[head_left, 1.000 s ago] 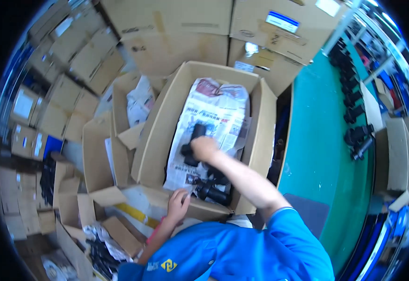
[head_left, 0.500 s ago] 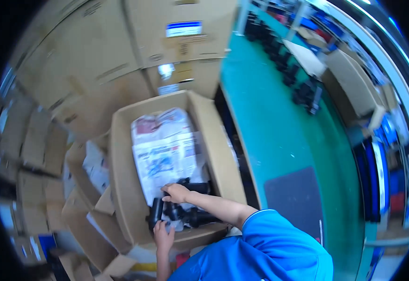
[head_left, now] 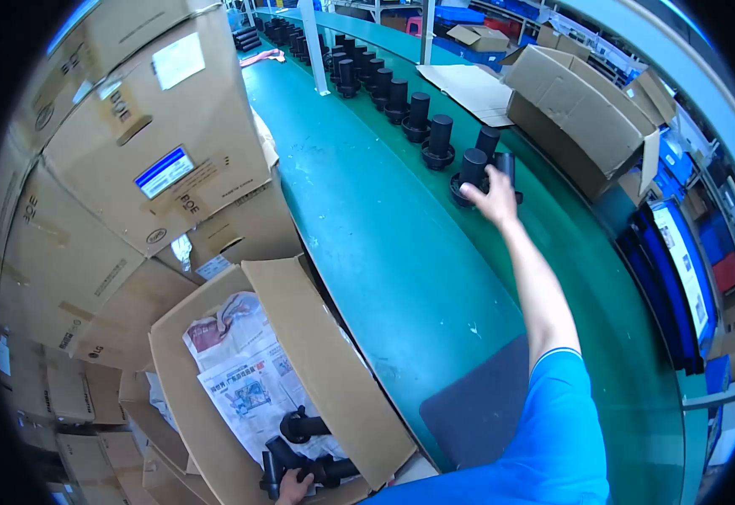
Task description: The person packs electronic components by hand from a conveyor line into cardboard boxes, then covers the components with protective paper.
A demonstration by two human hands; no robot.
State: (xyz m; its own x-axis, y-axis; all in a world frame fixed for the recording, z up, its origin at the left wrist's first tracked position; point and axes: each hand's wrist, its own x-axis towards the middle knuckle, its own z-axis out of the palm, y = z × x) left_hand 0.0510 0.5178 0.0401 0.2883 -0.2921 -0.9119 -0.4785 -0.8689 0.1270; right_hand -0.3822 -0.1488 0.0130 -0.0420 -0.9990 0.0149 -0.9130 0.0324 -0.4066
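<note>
My right hand point(head_left: 494, 200) reaches over the green bench to the nearest black flanged cylinder point(head_left: 473, 168) of a long row. Its thumb and fingers are spread beside that part, near its ring-shaped base. Another black part point(head_left: 505, 167) stands close behind the fingers. At the lower edge, my left hand point(head_left: 294, 486) is inside an open cardboard box point(head_left: 334, 358), partly cut off, its fingers closed against a black tube-shaped part point(head_left: 271, 474). More black cylinders, among them a flanged one point(head_left: 304, 425), lie there on printed newspaper point(head_left: 245, 391).
Large stacked cartons point(head_left: 174, 126) rise at the left. A flat cardboard sheet point(head_left: 468, 91) and an open carton point(head_left: 574, 118) lie beyond the row of parts. A dark mat point(head_left: 477, 408) covers part of the bench's near end. A white post point(head_left: 312, 46) stands on the bench.
My right hand has left the black parts in the box and moved up and right to the row on the bench. My left hand stays in the box. The view has swung right.
</note>
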